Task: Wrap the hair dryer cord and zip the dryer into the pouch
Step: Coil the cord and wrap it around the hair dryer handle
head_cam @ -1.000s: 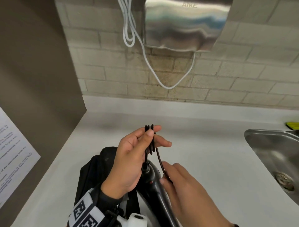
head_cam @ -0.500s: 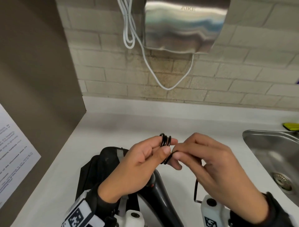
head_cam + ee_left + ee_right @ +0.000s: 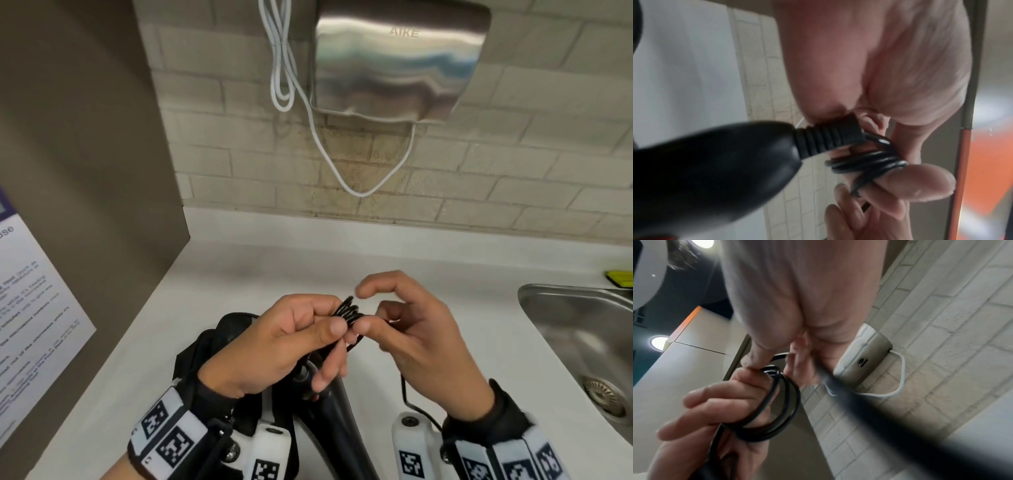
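The black hair dryer (image 3: 337, 425) hangs handle-up below my hands, over the white counter. Its black cord (image 3: 348, 311) is wound in several small loops, which my left hand (image 3: 291, 342) pinches between thumb and fingers just above the ribbed strain relief (image 3: 830, 138). In the left wrist view the loops (image 3: 869, 162) lie across my fingers. My right hand (image 3: 407, 329) meets the coil from the right, thumb and curled fingers pinching the free cord, which trails down past my wrist (image 3: 407, 397). The black pouch (image 3: 219, 342) lies on the counter under my left hand, mostly hidden.
A steel hand dryer (image 3: 397, 61) with a white cable (image 3: 284, 82) hangs on the brick wall ahead. A steel sink (image 3: 579, 335) is set into the counter (image 3: 239, 274) at right, a yellow object (image 3: 620, 278) behind it. A brown panel with a paper notice (image 3: 34, 308) stands at left.
My right hand rose from the dryer handle to the coil and brought another turn of cord round it. The left hand kept its pinch; the coil has gained loops.
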{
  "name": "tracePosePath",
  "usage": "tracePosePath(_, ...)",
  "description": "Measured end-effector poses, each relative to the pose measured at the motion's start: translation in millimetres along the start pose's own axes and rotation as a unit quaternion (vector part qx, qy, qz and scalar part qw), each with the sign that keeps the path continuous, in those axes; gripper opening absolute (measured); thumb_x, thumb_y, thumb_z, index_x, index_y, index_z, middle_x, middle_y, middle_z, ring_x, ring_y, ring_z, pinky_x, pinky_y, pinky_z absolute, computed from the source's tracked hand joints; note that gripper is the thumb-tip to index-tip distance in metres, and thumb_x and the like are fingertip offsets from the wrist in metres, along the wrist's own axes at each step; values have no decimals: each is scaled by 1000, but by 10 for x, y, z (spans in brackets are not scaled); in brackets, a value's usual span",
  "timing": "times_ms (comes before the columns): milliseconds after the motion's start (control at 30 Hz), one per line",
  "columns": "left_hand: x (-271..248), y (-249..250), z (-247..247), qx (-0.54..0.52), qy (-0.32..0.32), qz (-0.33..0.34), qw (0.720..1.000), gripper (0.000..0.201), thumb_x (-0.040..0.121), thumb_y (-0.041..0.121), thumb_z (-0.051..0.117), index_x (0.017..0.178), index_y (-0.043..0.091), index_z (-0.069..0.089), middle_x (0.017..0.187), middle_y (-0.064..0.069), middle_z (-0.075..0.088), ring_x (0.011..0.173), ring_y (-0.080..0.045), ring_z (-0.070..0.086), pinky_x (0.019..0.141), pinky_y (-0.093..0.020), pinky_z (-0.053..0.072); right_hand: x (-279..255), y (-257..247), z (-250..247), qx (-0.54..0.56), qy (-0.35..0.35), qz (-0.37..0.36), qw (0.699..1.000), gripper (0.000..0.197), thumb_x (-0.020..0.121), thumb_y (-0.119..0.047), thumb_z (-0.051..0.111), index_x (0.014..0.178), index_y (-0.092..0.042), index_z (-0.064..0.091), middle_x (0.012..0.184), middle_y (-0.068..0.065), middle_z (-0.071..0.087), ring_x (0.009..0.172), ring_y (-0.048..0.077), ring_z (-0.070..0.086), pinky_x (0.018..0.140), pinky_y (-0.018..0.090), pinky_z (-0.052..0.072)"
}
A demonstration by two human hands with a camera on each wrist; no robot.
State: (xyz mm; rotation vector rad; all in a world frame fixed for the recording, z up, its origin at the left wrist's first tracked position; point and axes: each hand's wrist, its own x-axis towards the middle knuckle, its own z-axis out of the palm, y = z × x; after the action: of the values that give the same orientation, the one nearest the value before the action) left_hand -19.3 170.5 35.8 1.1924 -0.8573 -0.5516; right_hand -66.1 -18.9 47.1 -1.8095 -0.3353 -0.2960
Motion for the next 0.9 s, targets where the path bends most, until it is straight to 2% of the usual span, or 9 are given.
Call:
tracePosePath(100, 26, -47, -38, -76, -7, -3, 997, 28, 94, 33, 61, 88, 6, 61, 52, 2, 60, 42, -7, 56, 67, -30, 53, -33, 6, -4, -15, -106, 19, 994, 38, 90, -43, 60, 124, -27, 58, 84, -9, 66, 60, 9, 48, 57, 19, 43)
tracePosePath(200, 32, -71, -65, -108, -13, -11, 994, 28, 94, 33, 62, 88, 5, 61, 53, 0, 60, 42, -7, 57, 66, -29, 53, -66, -33, 7, -87, -122, 7, 989, 25, 99, -24, 53, 124, -23, 59, 98, -14, 69, 75, 4, 61, 67, 11, 45)
tracePosePath(300, 32, -76, -69, -99, -6, -17, 995, 30, 95, 34, 59, 89, 4, 59, 55, -1, 62, 47, -11, 60, 72, -33, 52, -74, -55, 62, -164, -74, -15, 984, 22, 98, -11, 50, 110, -23, 63, 81, -12, 68, 60, 4, 56, 59, 7, 39)
tracePosePath(367, 30, -71, -64, -92, 0, -14, 996, 30, 95, 34, 57, 88, 6, 60, 56, 0, 62, 50, -11, 63, 74, -35, 51, -91, -58, 94, -179, -53, -10, 982, 22, 96, -6, 50, 105, -22, 62, 73, -12, 66, 55, 6, 53, 56, 8, 36)
tracePosePath(567, 34, -59, -53, -111, 2, -33, 993, 29, 92, 33, 62, 87, 4, 61, 58, 0, 67, 51, -12, 67, 70, -32, 54, -130, -63, 206, -189, -15, -3, 982, 21, 88, -10, 47, 100, -25, 56, 74, -12, 65, 69, 6, 60, 59, 6, 39)
tracePosePath(633, 32, -56, -57, -116, 12, -46, 992, 31, 90, 34, 66, 85, 4, 61, 56, -1, 67, 48, -14, 67, 64, -30, 56, -140, -58, 228, -171, -12, 5, 985, 20, 90, -9, 50, 98, -26, 56, 80, -11, 67, 71, 10, 62, 59, 10, 43)
tracePosePath(733, 27, -26, -56, -101, 3, -55, 993, 27, 90, 32, 65, 88, 6, 64, 59, -5, 69, 50, -17, 68, 60, -29, 56, -131, -62, 229, -157, -3, 15, 988, 18, 94, -6, 55, 94, -24, 60, 77, -7, 71, 74, 13, 66, 63, 19, 50)
tracePosePath(800, 29, 1, -45, -86, -3, -52, 995, 25, 91, 31, 62, 89, 6, 65, 57, -7, 68, 51, -17, 68, 62, -25, 56, -118, -75, 210, -161, -4, 16, 987, 20, 95, -3, 54, 92, -21, 63, 79, -9, 71, 74, 9, 67, 63, 14, 48)
tracePosePath(900, 19, -1, -45, -60, 5, -46, 997, 35, 91, 35, 62, 93, 1, 64, 54, -7, 58, 48, -13, 61, 67, -20, 53, -102, -118, 169, -156, -39, 32, 987, 25, 95, 5, 48, 92, -15, 63, 68, -14, 67, 64, 1, 62, 58, 6, 39)
